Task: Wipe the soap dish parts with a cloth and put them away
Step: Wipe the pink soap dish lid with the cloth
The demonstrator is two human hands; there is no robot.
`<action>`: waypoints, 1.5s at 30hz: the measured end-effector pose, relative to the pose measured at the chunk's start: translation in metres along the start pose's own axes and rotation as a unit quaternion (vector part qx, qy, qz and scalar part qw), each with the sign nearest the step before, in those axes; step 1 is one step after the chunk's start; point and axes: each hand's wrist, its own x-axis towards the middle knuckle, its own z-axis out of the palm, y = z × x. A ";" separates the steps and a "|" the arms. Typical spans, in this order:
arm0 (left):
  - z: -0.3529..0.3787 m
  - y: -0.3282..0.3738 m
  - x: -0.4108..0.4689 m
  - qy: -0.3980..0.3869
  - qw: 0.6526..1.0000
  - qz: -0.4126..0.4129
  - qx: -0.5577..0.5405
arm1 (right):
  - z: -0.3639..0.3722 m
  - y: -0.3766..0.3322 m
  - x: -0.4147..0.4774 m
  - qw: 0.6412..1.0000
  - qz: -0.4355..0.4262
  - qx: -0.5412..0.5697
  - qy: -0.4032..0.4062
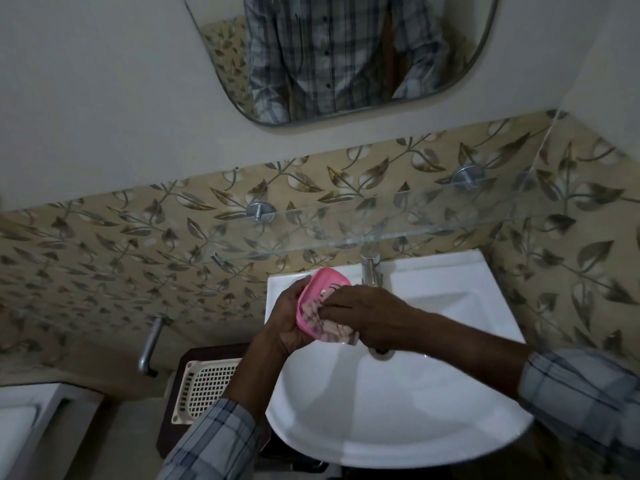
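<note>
Left hand [289, 318] gripped the pink soap dish [323, 284], fingers curled round its left edge and underside, dish tilted with the open side facing right. Right hand [367, 315] pinched a bunched patterned cloth [332, 332], fingers bent over it, and pressed it into the hollow of the dish. Cloth covered the lower half of the dish; the upper rim showed bare pink.

Both hands and the dish were held above the back left part of the white sink [398, 410], not resting on it. Tap [371, 268] stood just behind the right hand, at the sink's rear edge. Drain was mostly hidden under the right wrist.

Cream perforated tray [207, 386] lay on a dark brown stand [194, 355] just left of the sink, partly covered by the left forearm. Couldn't tell if the tray belonged to the dish.

Glass shelf [381, 220] ran along the leaf-patterned tile wall above the sink, on round metal mounts. Mirror [346, 57] above it reflected a checked shirt. Light was dim, and the cloth's pattern was blurred.
</note>
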 end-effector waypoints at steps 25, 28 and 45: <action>-0.006 0.009 0.008 0.039 0.998 -0.011 0.048 | 0.041 -0.023 -0.007 0.978 0.150 0.125 0.077; -0.012 0.006 0.004 0.039 0.998 -0.011 0.055 | 0.012 -0.008 0.001 0.837 0.297 0.439 0.138; 0.017 0.001 -0.001 -0.029 0.995 -0.058 0.075 | 0.002 0.023 -0.030 0.991 -0.091 0.008 0.093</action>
